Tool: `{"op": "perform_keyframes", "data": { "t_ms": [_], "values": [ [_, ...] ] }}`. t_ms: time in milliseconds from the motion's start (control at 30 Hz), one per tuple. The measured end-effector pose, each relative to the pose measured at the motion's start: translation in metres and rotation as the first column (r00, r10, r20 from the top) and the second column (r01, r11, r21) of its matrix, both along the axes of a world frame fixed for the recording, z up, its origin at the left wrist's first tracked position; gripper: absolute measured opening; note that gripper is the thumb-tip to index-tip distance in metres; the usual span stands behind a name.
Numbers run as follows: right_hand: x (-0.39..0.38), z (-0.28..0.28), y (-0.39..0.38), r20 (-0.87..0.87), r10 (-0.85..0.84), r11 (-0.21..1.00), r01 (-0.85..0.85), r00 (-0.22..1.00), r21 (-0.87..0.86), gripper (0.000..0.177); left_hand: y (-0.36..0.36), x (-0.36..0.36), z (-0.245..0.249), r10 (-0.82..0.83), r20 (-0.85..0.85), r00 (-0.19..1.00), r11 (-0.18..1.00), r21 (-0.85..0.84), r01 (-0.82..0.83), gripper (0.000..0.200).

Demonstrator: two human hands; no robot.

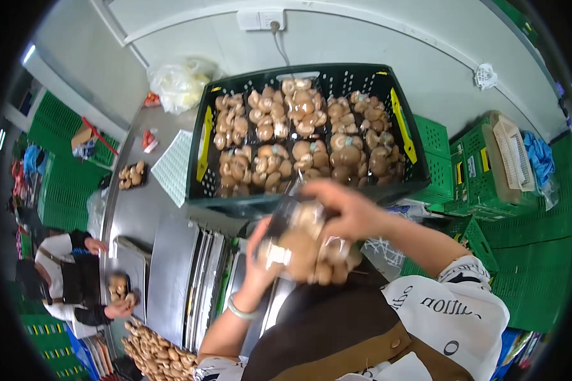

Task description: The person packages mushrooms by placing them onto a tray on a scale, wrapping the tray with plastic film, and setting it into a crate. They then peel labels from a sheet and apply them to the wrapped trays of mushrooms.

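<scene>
A film-wrapped tray of brown mushrooms is tilted in front of my chest, its clear wrap shining with glare. My left hand grips the tray's left side, a pale bangle on that wrist. From the other side, my right hand bends over the pack's upper edge, fingertips on the wrap; part of its grip is hidden. Just beyond both hands stands a dark green crate with yellow handles. Inside it lie two rows of similar wrapped mushroom packs.
Left of the crate, a small mushroom pack and a pale-green textured sheet lie on the metal table. A co-worker handles another pack beside loose mushrooms. Green crates are stacked at the right.
</scene>
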State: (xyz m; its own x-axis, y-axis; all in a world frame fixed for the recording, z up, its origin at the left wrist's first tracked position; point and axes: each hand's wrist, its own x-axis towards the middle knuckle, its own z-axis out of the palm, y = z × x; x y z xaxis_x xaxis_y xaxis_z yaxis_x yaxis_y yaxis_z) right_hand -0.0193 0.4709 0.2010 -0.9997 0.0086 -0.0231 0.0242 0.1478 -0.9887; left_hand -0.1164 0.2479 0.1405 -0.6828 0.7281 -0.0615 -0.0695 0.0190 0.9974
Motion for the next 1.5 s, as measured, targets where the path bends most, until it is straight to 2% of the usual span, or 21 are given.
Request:
{"op": "perform_keyframes", "data": {
  "t_ms": [33, 67, 100, 167, 300, 433, 533, 633, 767, 900, 967, 1033, 1067, 1133, 1167, 1200, 1233, 1300, 1367, 1433, 1500],
  "values": [
    [-0.004, -0.008, 0.035, -0.192, -0.177, 0.923, 0.231, 0.965, 0.309, 0.074, 0.029, -0.024, 0.012, 0.045, -0.157, 0.987, 0.999, -0.002, -0.046, 0.023],
    [-0.009, -0.014, 0.067, -0.02, -0.431, 0.901, 0.43, 0.902, -0.053, 0.071, 0.055, -0.044, 0.028, 0.002, -0.386, 0.923, 0.999, -0.048, -0.022, 0.027],
    [-0.017, 0.015, 0.083, 0.119, -0.57, 0.791, 0.582, 0.813, -0.188, 0.067, 0.082, -0.065, 0.043, -0.022, -0.593, 0.805, 0.996, -0.084, -0.034, 0.031],
    [-0.036, 0.001, 0.143, -0.013, -0.733, 0.681, 0.733, 0.681, -0.012, 0.06, 0.138, -0.102, 0.038, -0.068, -0.864, 0.5, 0.997, -0.074, 0.007, 0.041],
    [-0.076, -0.047, 0.231, -0.116, -0.834, 0.524, 0.84, 0.54, 0.14, 0.068, 0.235, -0.15, 0.003, -0.235, -0.963, 0.129, 0.972, -0.232, 0.032, 0.057],
    [-0.114, -0.071, 0.248, -0.187, -0.785, 0.523, 0.793, 0.591, 0.313, 0.071, 0.266, -0.176, -0.036, -0.319, -0.937, 0.142, 0.945, -0.326, -0.03, 0.06],
    [-0.134, -0.113, 0.253, -0.226, -0.701, 0.191, 0.483, 0.677, 0.855, 0.057, 0.263, -0.178, -0.034, -0.393, -0.9, 0.187, 0.914, -0.405, -0.032, 0.061],
    [-0.135, -0.101, 0.244, -0.446, -0.544, -0.023, 0.519, 0.711, 0.855, 0.053, 0.264, -0.183, -0.041, -0.4, -0.892, 0.209, 0.909, -0.415, -0.035, 0.061],
    [-0.146, -0.077, 0.21, -0.581, -0.244, -0.009, 0.598, 0.776, 0.802, 0.054, 0.263, -0.182, -0.039, -0.407, -0.876, 0.261, 0.91, -0.414, 0.028, 0.063],
    [-0.152, -0.11, 0.225, -0.358, -0.415, 0.285, 0.494, 0.836, 0.822, 0.059, 0.236, -0.173, -0.021, -0.37, -0.853, 0.367, 0.926, -0.37, 0.074, 0.068],
    [-0.15, -0.112, 0.227, -0.403, -0.37, 0.22, 0.5, 0.837, 0.837, 0.058, 0.204, -0.157, 0.006, -0.224, -0.834, 0.504, 0.974, -0.207, 0.091, 0.07],
    [-0.154, -0.08, 0.213, -0.305, -0.395, 0.429, 0.468, 0.866, 0.773, 0.045, 0.156, -0.146, 0.023, -0.184, -0.764, 0.618, 0.976, -0.067, 0.208, 0.065],
    [-0.154, -0.076, 0.215, -0.28, -0.346, 0.331, 0.396, 0.895, 0.857, 0.05, 0.119, -0.143, 0.036, -0.226, -0.689, 0.688, 0.966, -0.067, 0.25, 0.061],
    [-0.155, -0.08, 0.204, -0.443, -0.353, 0.284, 0.545, 0.824, 0.789, 0.058, 0.039, -0.131, 0.07, -0.308, -0.459, 0.833, 0.95, -0.111, 0.29, 0.05],
    [-0.157, -0.073, 0.188, -0.474, -0.341, 0.357, 0.579, 0.812, 0.733, 0.057, -0.002, -0.124, 0.064, -0.18, -0.431, 0.884, 0.98, 0.002, 0.201, 0.043],
    [-0.16, -0.06, 0.162, -0.451, -0.344, 0.574, 0.564, 0.824, 0.593, 0.054, -0.047, -0.117, 0.061, -0.019, -0.392, 0.92, 1.0, 0.014, 0.026, 0.04],
    [-0.157, -0.038, 0.122, -0.429, -0.322, 0.672, 0.523, 0.844, 0.525, 0.051, -0.092, -0.105, 0.059, 0.132, -0.354, 0.926, 0.991, 0.02, -0.134, 0.037],
    [-0.152, -0.012, 0.06, -0.368, -0.162, 0.586, 0.389, 0.916, 0.711, 0.036, -0.181, -0.078, 0.04, 0.56, -0.066, 0.826, 0.82, -0.1, -0.563, 0.032],
    [-0.152, -0.023, 0.005, -0.312, 0.046, 0.796, 0.155, 0.949, 0.586, 0.019, -0.275, -0.046, -0.006, 0.856, -0.108, 0.505, 0.494, -0.113, -0.862, 0.026],
    [-0.143, -0.018, -0.071, -0.234, 0.33, 0.686, -0.062, 0.915, 0.725, 0.012, -0.357, 0.0, -0.043, 0.954, -0.122, 0.274, 0.252, -0.171, -0.953, 0.027],
    [-0.146, -0.021, -0.136, -0.181, 0.65, 0.593, -0.345, 0.738, 0.727, 0.015, -0.412, 0.034, -0.057, 0.978, -0.109, 0.179, 0.143, -0.278, -0.95, 0.031]
  ]
}}
